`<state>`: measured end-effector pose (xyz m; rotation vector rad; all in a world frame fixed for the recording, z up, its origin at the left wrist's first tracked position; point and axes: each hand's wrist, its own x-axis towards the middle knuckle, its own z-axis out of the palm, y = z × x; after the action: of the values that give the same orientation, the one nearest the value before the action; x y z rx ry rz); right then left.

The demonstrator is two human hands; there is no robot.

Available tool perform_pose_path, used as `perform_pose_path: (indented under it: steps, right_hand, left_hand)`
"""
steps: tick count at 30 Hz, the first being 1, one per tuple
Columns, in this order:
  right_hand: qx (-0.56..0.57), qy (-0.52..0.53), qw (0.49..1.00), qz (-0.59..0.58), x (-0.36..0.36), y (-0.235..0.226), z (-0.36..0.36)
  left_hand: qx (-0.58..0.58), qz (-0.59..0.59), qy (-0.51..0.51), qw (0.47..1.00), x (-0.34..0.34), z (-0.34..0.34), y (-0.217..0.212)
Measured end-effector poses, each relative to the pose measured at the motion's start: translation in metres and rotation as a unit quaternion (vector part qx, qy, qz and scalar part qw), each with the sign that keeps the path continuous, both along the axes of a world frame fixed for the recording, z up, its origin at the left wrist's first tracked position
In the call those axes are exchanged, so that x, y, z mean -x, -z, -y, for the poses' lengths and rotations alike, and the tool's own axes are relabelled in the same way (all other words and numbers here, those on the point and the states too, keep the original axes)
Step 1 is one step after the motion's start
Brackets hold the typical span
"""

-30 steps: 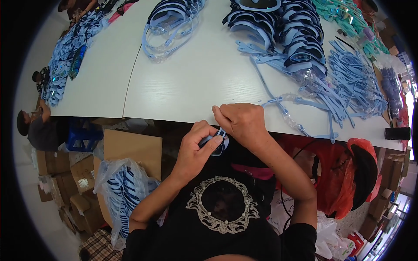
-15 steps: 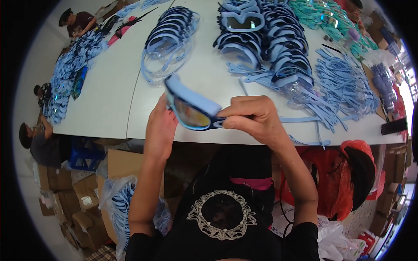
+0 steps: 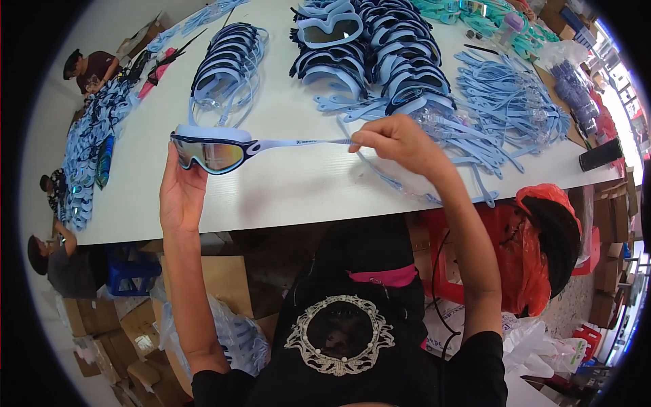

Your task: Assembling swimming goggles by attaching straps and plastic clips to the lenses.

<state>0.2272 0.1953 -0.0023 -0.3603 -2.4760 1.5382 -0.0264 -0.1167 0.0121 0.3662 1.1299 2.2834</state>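
Inside the smooth counter's (image 3: pixel 298 186) near edge, our left hand (image 3: pixel 182 200) holds curved mirrored goggles (image 3: pixel 213 154), our right hand (image 3: pixel 399 144) pinching their taut strap (image 3: pixel 295 143).

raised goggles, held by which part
The left hand holds the goggles by their left end; the right hand pinches their pale blue strap.

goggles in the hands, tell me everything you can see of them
The goggles have a dark-blue frame, a pale-blue, soft-looking seal along the far side, and a mirrored, orange-tinted lens facing the camera. The left hand holds their left end above the white table. From the right end, a pale-blue strap stretches straight, pinched by the right hand.
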Motion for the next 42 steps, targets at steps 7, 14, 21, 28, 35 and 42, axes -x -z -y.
perform_pose_path:
  steps: [7,14,21,28,35,42]
  right_hand:
    - [-0.016,0.049,0.996,0.075,-0.045,-0.015,-0.047]
    - [-0.056,0.164,0.981,-0.089,-0.084,-0.009,-0.071]
    - [0.276,0.122,0.858,-0.416,-0.042,-0.016,-0.001]
    - [0.014,-0.035,0.974,-0.223,0.011,-0.045,0.093]
    - [-0.153,-0.011,0.973,-0.170,0.011,-0.049,0.095]
    - [-0.289,-0.018,0.939,-0.183,0.010,-0.040,0.093]
  left_hand:
    - [-0.028,0.034,-0.056,0.997,0.044,0.027,0.021]
    - [-0.079,0.075,-0.051,0.993,0.101,0.081,0.040]
    - [-0.062,-0.073,0.117,0.989,0.050,0.076,0.012]
    - [0.231,-0.448,0.194,0.842,-0.076,-0.020,-0.054]
    - [0.323,-0.461,0.245,0.789,-0.090,-0.036,-0.073]
    - [0.301,-0.527,0.246,0.756,-0.082,-0.040,-0.052]
